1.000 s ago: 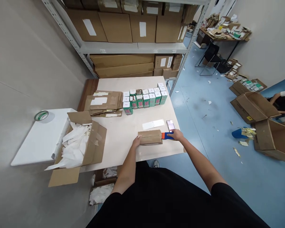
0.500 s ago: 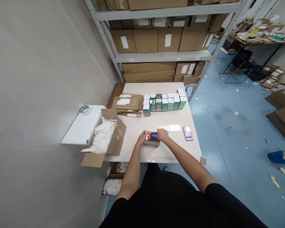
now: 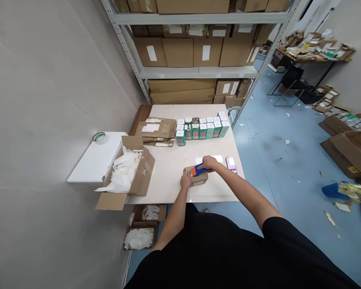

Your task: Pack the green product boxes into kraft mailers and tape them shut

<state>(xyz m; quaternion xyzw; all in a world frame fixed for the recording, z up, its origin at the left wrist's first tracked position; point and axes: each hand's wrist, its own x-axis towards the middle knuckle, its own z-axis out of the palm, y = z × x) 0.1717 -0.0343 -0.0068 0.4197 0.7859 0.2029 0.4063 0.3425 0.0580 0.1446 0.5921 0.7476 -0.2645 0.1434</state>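
A small brown cardboard box [image 3: 200,180] lies near the front edge of the white table. My left hand [image 3: 185,178] grips its left end, fingers closed against the side. In my right hand [image 3: 209,162] is a blue and orange tape dispenser [image 3: 201,169], its orange end over the top of the box close to my left fingers. Whether tape is stuck down beneath it is hidden. Behind my right hand lies a white strip-shaped item [image 3: 218,158], partly covered. To the right sits a purple and white phone-like item [image 3: 231,164].
Several green and white boxes [image 3: 203,131] stand in rows at the back. Left of them are flattened cardboard pieces [image 3: 158,130]. An open carton with white paper [image 3: 124,170] stands at the table's left, near a tape roll [image 3: 98,136]. Shelving [image 3: 198,72] rises behind.
Both hands and the cardboard box have shifted right over the table. The tape dispenser is tilted and shows more of its body. The camera view has turned slightly right.
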